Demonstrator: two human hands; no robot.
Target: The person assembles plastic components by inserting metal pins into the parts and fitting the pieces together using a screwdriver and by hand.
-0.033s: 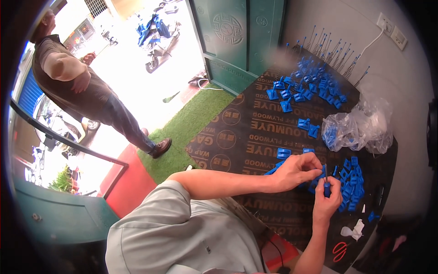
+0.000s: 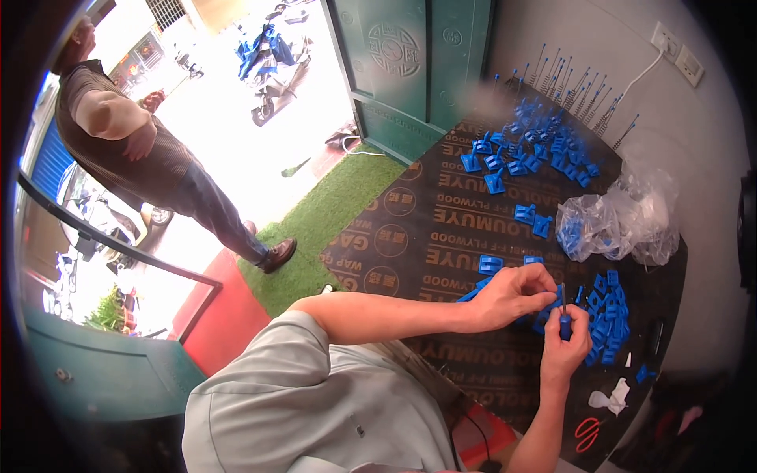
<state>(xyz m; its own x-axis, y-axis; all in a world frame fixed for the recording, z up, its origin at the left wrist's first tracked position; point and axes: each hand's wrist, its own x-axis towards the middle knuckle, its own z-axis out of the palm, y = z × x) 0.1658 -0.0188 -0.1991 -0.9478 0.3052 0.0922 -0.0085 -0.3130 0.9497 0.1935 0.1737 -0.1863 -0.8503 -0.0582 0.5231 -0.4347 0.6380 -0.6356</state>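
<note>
My left hand [image 2: 511,298] is over the dark table, fingers bent in a pinch above small blue plastic parts. What sits between its fingertips is hidden, though a bit of blue shows just beyond them. Close beside it, my right hand [image 2: 566,347] is closed around a small screwdriver [image 2: 565,326] with a blue handle and thin metal shaft pointing away from me. Blue plastic pieces [image 2: 490,264] lie just beyond my left hand. A heap of similar blue parts [image 2: 609,319] is right of my right hand.
Farther back are blue pieces [image 2: 516,165] and upright springs with blue tips [image 2: 583,93]. A clear plastic bag [image 2: 619,225] lies at the right. Nearer are crumpled tissue [image 2: 613,398] and red-handled scissors [image 2: 587,433]. Beyond the green door [image 2: 394,71], a person [image 2: 150,150] stands at left.
</note>
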